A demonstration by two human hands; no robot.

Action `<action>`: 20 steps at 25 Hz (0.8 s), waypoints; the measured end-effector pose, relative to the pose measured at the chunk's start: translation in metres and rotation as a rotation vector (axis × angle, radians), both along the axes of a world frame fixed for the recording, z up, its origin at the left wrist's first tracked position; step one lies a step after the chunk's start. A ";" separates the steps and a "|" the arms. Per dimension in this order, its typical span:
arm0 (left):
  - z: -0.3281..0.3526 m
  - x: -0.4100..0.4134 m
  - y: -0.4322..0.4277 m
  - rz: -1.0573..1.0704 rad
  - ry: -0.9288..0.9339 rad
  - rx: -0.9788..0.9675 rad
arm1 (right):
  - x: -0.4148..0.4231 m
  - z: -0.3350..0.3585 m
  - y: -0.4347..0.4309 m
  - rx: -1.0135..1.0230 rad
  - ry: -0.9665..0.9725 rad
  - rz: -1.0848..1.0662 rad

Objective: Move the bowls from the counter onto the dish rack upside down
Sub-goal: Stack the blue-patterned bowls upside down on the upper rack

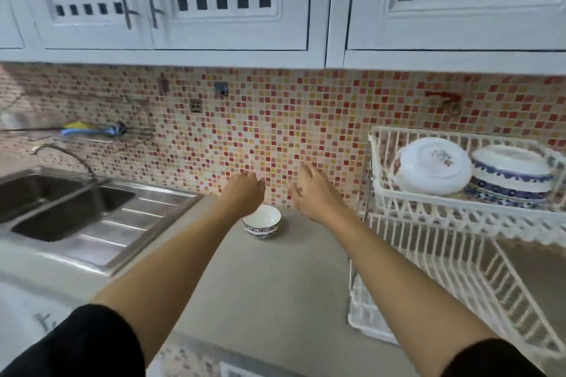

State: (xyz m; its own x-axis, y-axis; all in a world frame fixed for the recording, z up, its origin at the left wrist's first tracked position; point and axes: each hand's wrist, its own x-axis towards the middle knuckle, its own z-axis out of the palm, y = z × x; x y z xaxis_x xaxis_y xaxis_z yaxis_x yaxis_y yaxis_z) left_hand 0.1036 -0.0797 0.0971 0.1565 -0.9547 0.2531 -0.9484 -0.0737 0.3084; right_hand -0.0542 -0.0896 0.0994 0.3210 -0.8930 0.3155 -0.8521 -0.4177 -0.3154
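A small white bowl with a blue patterned band stands upright on the grey counter near the mosaic wall. My left hand hovers just above and left of it, fingers loosely curled, holding nothing. My right hand floats above and right of the bowl, fingers apart and empty. On the upper shelf of the white wire dish rack at the right, a white bowl with a flower print and a blue-patterned bowl lie upside down, side by side.
A steel double sink with a curved tap lies to the left. White wall cupboards hang overhead. The rack's lower tier of wire slots stands on the counter at the right.
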 end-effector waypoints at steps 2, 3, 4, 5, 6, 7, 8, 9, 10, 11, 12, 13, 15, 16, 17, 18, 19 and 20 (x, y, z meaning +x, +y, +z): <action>-0.026 0.017 -0.001 0.019 -0.011 0.065 | 0.018 -0.026 -0.011 0.056 0.030 -0.020; -0.041 0.023 -0.004 0.011 -0.023 0.098 | 0.025 -0.040 -0.019 0.081 0.059 -0.028; -0.055 0.029 -0.008 0.007 -0.032 0.118 | 0.032 -0.052 -0.029 0.107 0.091 -0.035; -0.071 0.036 -0.014 0.013 -0.030 0.139 | 0.038 -0.065 -0.042 0.132 0.122 -0.045; -0.086 0.042 -0.022 0.025 -0.017 0.159 | 0.043 -0.075 -0.055 0.154 0.144 -0.059; -0.099 0.048 -0.030 0.037 -0.001 0.191 | 0.047 -0.085 -0.069 0.174 0.158 -0.072; -0.113 0.055 -0.043 0.042 0.014 0.213 | 0.053 -0.095 -0.085 0.194 0.170 -0.081; -0.125 0.062 -0.057 0.051 0.031 0.233 | 0.060 -0.104 -0.103 0.208 0.177 -0.089; -0.135 0.068 -0.073 0.061 0.042 0.258 | 0.068 -0.112 -0.122 0.221 0.182 -0.096; -0.143 0.073 -0.090 0.073 0.059 0.286 | 0.075 -0.120 -0.142 0.235 0.183 -0.103; -0.151 0.079 -0.108 0.085 0.071 0.305 | 0.083 -0.128 -0.162 0.249 0.184 -0.110; -0.159 0.084 -0.128 0.092 0.083 0.329 | 0.090 -0.136 -0.183 0.263 0.191 -0.117; -0.171 0.092 -0.162 0.096 0.102 0.366 | 0.099 -0.152 -0.218 0.290 0.197 -0.138; -0.178 0.097 -0.183 0.102 0.118 0.375 | 0.102 -0.161 -0.238 0.305 0.194 -0.147; -0.185 0.100 -0.202 0.114 0.138 0.385 | 0.104 -0.171 -0.257 0.325 0.186 -0.156; -0.192 0.103 -0.219 0.126 0.159 0.397 | 0.105 -0.182 -0.275 0.354 0.180 -0.169; -0.199 0.105 -0.235 0.143 0.186 0.415 | 0.105 -0.194 -0.290 0.391 0.175 -0.185; -0.207 0.106 -0.248 0.164 0.219 0.438 | 0.105 -0.206 -0.302 0.430 0.169 -0.205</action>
State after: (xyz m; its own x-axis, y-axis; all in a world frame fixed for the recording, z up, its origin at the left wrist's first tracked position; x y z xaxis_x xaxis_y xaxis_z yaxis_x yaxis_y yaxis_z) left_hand 0.2098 -0.3277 -0.1100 0.3179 -0.9221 -0.2204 -0.8299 -0.3831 0.4056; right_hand 0.0512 -0.3919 -0.1070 0.1404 -0.9807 -0.1363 -0.9569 -0.0991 -0.2728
